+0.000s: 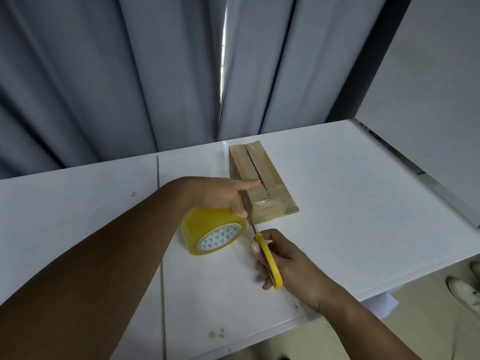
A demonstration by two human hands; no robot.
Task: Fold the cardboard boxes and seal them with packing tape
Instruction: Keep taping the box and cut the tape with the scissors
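Note:
A small closed cardboard box [262, 175] lies on the white table [350, 203], its top flaps meeting along a dark seam, with tape across its near end. My left hand [220, 196] grips a yellow roll of packing tape [211, 232] just left of the box's near corner, its index finger stretched onto the box top. My right hand [288, 258] holds yellow-handled scissors [267, 258]. Their blades point up into the gap between the roll and the box.
Grey curtains [130, 74] hang behind the table's far edge. A white panel [428, 87] stands at the right. The table's right edge drops to a floor where white shoes [465, 292] and a sheet of paper [384, 305] show.

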